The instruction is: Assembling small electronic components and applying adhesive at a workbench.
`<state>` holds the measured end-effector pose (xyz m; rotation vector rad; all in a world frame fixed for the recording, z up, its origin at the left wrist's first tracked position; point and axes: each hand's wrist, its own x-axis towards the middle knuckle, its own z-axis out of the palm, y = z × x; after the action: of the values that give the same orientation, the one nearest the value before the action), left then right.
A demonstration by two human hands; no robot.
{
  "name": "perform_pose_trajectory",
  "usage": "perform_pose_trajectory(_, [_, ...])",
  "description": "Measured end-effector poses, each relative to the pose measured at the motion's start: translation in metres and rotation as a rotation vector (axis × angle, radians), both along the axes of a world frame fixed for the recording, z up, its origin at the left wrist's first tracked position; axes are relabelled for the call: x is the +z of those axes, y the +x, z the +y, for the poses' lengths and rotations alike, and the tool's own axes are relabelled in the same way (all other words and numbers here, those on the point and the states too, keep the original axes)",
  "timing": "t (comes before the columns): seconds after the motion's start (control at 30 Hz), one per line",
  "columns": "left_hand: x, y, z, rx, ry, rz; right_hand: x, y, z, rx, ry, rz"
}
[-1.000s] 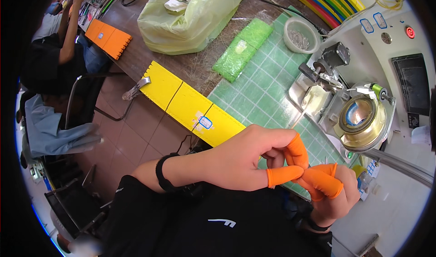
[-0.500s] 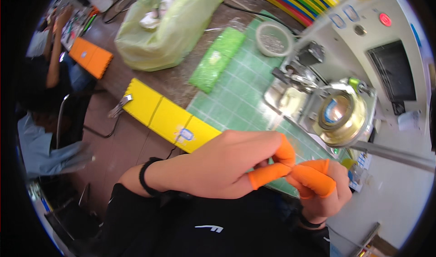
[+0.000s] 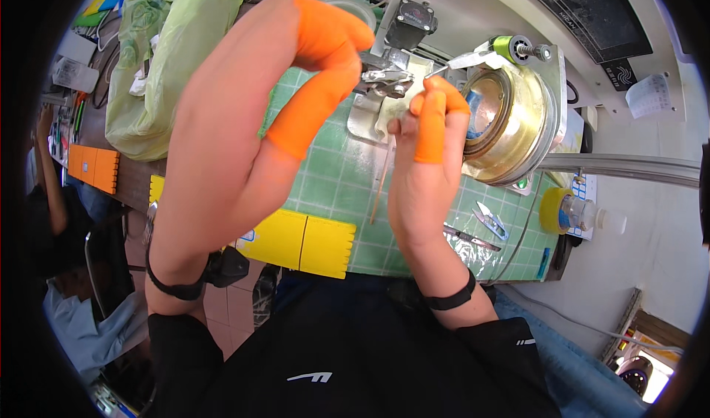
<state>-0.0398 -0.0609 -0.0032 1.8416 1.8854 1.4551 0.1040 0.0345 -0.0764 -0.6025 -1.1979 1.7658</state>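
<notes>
Orange finger cots cover the thumb and forefinger of my left hand [image 3: 244,115], and similar cots are on my right hand [image 3: 429,152]. The left fingers are bent into a pinch beside the small metal clamp [image 3: 390,82] of the bench machine; whatever lies between them is hidden. Just right of the clamp, my right fingers are closed together near a thin metal tip [image 3: 436,71], and what they hold is too small to name. A brass-coloured round drum [image 3: 514,122] stands right beside the right hand. Beneath both hands lies a green gridded cutting mat [image 3: 336,185].
Yellow strip board [image 3: 325,244] lies along the front edge. Thread snips [image 3: 491,222] and tweezers [image 3: 473,238] rest at right, near a clear bottle [image 3: 580,212]. A metal rail [image 3: 629,168] juts rightward. A pale green bag [image 3: 159,70] and an orange board [image 3: 93,168] stand left.
My hands have parted from their pinch together in front of me. Both have moved forward to the machine, left hand at the clamp, right hand by the drum. The view has shifted too.
</notes>
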Motion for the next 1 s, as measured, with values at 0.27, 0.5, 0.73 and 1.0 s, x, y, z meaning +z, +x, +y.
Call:
perform_pose_trajectory(0.27, [-0.003, -0.006, 0.043, -0.087, -0.134, 0.089, -0.031, -0.006, 0.012, -0.104, 0.244, -0.014])
perform_pose_trajectory(0.5, [-0.014, -0.001, 0.060, -0.083, -0.043, 0.234, -0.031, -0.005, 0.011, -0.034, 0.153, 0.068])
perform_pose_trajectory(0.73, [-0.017, -0.002, 0.062, -0.101, -0.011, 0.261, -0.027, -0.005, 0.011, 0.004, 0.070, 0.107])
perform_pose_trajectory(1.0, [-0.013, 0.001, 0.061, -0.091, -0.025, 0.337, -0.027, -0.007, 0.011, -0.011, 0.082, 0.090])
